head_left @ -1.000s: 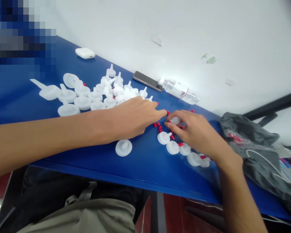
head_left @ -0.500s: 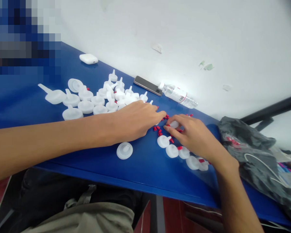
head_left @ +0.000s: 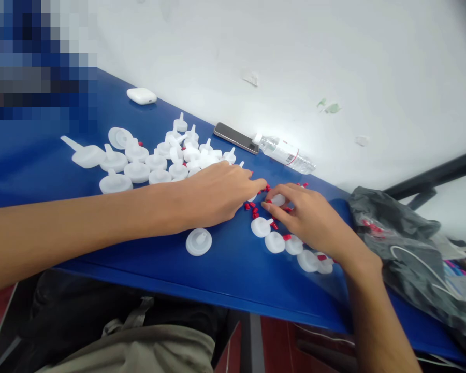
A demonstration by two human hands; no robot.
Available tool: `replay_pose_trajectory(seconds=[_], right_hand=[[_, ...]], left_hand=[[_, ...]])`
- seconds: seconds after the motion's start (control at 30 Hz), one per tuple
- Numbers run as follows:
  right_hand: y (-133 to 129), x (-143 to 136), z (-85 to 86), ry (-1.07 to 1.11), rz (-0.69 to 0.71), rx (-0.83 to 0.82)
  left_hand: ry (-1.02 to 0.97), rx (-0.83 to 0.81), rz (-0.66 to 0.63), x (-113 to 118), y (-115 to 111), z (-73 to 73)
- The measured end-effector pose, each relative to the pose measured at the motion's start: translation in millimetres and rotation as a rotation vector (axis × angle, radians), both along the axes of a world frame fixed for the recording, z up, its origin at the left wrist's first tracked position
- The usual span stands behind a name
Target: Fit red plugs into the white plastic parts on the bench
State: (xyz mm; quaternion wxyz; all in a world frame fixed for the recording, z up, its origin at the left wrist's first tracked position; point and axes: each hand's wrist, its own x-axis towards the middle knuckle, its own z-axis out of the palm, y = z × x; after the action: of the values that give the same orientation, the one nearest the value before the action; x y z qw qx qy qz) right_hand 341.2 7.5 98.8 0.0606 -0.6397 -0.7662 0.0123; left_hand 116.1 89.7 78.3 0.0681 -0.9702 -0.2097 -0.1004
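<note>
My right hand curls its thumb and fingers round a white spouted cap, with a bit of red at the thumb tip. My left hand reaches over the table with its fingers bent; a sliver of white shows under them, and what they grip is hidden. Small red tips lie scattered between the hands. Below my right hand runs a row of white spouted caps, several with red tips on their spouts. One loose white cap lies below my left wrist, its spout facing up.
A crowd of white spouted caps covers the table beyond my left forearm. Along the wall lie a white earbud case, a phone and a clear bottle. At the right sits a dark plastic bag.
Both hands stay in almost the same place and pose. The whole view has shifted very slightly; the caps and red tips lie as before.
</note>
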Motion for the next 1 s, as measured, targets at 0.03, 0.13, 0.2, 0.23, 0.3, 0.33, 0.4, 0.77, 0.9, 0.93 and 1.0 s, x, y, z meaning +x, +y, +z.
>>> replay_pose_trajectory(seconds=[0.03, 0.13, 0.2, 0.23, 0.3, 0.33, 0.4, 0.77, 0.9, 0.93, 1.0], right_hand=[[0.0, -0.1, 0.1, 0.0, -0.001, -0.002], [-0.3, -0.9, 1.2, 0.002, -0.005, -0.006], [-0.6, -1.7, 2.2, 0.002, -0.007, -0.013], [-0.8, -2.0, 2.7, 0.003, -0.008, -0.016], [-1.2, -2.4, 3.3, 0.004, -0.011, -0.021], [-1.4, -2.4, 3.4, 0.004, -0.01, -0.023], [-1.5, -1.8, 3.2, 0.003, -0.009, -0.023], [-1.4, 0.0, 3.9, -0.015, -0.017, -0.052], [-4.0, -1.1, 4.3, -0.008, -0.028, -0.051], [-4.6, -1.3, 4.5, -0.009, -0.025, -0.047], [-5.5, -1.8, 5.0, -0.016, -0.018, -0.038]], left_hand=[[-0.002, 0.001, -0.002, 0.2, 0.2, -0.6], [-0.009, 0.003, -0.006, 0.3, 0.8, -1.9], [-0.015, 0.004, -0.002, 0.1, 1.1, -2.0], [-0.018, 0.004, -0.001, -0.1, 1.1, -1.8], [-0.018, 0.004, -0.002, -0.4, 1.1, -1.3], [-0.016, 0.004, -0.003, -0.5, 1.0, -1.1], [-0.012, 0.006, -0.004, -0.3, 0.7, -1.0], [0.014, 0.004, 0.011, -0.1, -3.7, 1.8], [0.022, 0.003, 0.012, -0.1, -4.2, 1.8], [0.025, 0.003, 0.01, -0.1, -4.2, 1.8], [0.032, 0.008, 0.008, -0.4, -4.4, 2.0]])
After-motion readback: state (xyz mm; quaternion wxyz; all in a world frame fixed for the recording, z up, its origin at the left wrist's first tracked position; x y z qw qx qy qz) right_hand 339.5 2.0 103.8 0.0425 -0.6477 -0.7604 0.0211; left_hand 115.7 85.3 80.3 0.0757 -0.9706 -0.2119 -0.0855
